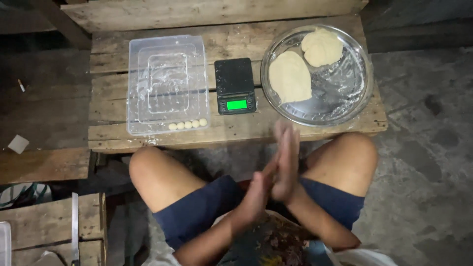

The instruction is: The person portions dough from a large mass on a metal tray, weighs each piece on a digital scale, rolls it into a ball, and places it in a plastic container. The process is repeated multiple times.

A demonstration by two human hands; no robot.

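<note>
Here the two hands are pressed flat together, palm to palm, in front of the knees. The left hand [258, 189] sits lower and the right hand [286, 162] sits higher, with its fingers [287, 135] pointing up toward the wooden table [231, 130]. The fingers are straight, not curled. The hands look blurry. If a bit of dough is between the palms, it is hidden, so I cannot tell if they hold anything.

Just past the fingertips, a little to the right, is the round metal bowl [345, 101]. Two lumps of dough lie in it. The big lump [289, 76] is on the left side of the bowl and is nearest the hands. It is longer than it is wide, and its long way runs from the near rim up and away, tipped a bit to the left. The small lump [321, 47] is rounder and sits behind it, touching it or nearly so. The right hand is the closer one to both lumps.

A small black scale [235, 84] with a green lit screen stands just left of the bowl. Farther left is a clear plastic box [166, 81]. A short row of little dough balls [188, 124] lies along its near edge, running left to right.
</note>
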